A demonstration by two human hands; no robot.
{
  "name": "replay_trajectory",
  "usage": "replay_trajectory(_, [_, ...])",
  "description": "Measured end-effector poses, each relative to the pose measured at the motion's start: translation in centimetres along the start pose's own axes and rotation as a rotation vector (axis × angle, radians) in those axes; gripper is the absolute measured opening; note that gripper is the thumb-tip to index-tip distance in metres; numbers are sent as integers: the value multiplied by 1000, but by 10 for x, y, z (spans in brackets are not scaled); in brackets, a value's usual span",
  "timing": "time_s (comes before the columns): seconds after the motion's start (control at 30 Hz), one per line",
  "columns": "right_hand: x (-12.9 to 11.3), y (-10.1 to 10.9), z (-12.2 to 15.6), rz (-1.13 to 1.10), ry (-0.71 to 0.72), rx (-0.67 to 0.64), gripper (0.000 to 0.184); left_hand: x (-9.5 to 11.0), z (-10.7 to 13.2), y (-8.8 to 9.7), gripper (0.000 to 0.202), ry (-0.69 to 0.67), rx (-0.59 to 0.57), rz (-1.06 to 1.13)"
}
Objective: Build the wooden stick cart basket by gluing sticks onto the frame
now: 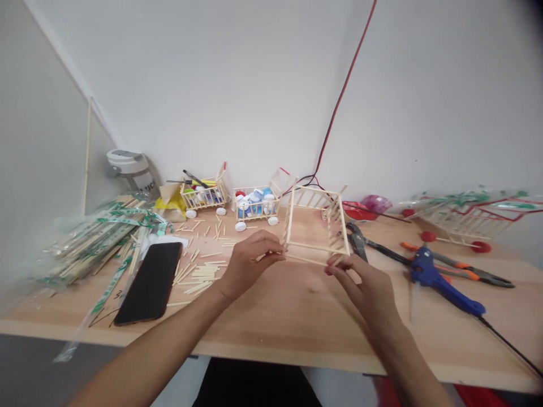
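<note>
A box-shaped frame of thin wooden sticks (pixel 316 223) is held just above the wooden table (pixel 297 316) at the middle. My left hand (pixel 250 263) pinches the frame's lower left corner with thumb and fingers. My right hand (pixel 365 285) pinches the lower right corner, fingertips closed on a stick. A pile of short cut sticks (pixel 201 274) lies on the table left of my left hand.
A black phone (pixel 149 282) and bundles of wrapped chopsticks (pixel 97 237) lie at the left. Two small stick carts (pixel 254 206) with bottle caps stand at the back. Pliers (pixel 360 243), a blue glue gun (pixel 441 280) and another cart (pixel 462 223) are at the right.
</note>
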State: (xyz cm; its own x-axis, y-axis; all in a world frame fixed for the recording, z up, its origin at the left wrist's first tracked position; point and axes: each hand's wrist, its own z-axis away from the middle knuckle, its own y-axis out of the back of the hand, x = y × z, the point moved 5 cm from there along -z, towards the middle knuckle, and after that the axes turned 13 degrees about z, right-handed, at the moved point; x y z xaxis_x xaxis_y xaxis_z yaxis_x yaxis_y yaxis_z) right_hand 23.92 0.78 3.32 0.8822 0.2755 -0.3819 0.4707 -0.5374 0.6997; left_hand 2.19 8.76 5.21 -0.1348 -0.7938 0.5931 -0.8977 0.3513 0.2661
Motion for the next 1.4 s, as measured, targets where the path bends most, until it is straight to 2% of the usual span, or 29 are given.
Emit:
replay_trajectory(0.17, [-3,1,0,25,-7,23,19,1,0,-2,2,-12,-31,-17])
replay_trajectory(0.37, [5,-3,2,-33,-85,3,21,2,-3,-3,11,10,-68,40])
replay_trajectory(0.5, [11,-9,3,-56,-163,-31,22,4,-5,3,23,3,28,-13])
replay_trajectory(0.63, [9,-14,3,-64,-186,-81,23,14,-5,10,35,-136,106,-177])
replay_trajectory(0.73, [8,-19,5,-61,-194,-130,24,19,-6,9,35,-215,58,-248])
replay_trajectory(0.9, [11,-25,7,-1,-197,-185,25,24,-6,1,21,-271,-59,-247])
replay_trajectory(1.07, [13,-28,7,57,-182,-239,27,21,-6,-5,13,-243,-170,-240])
replay_trajectory(1.2, [13,-31,7,66,-155,-302,24,17,-5,-6,11,-223,-178,-248])
replay_trajectory(1.4, [18,-36,8,119,-100,-325,23,9,-1,-14,10,-170,-222,-225])
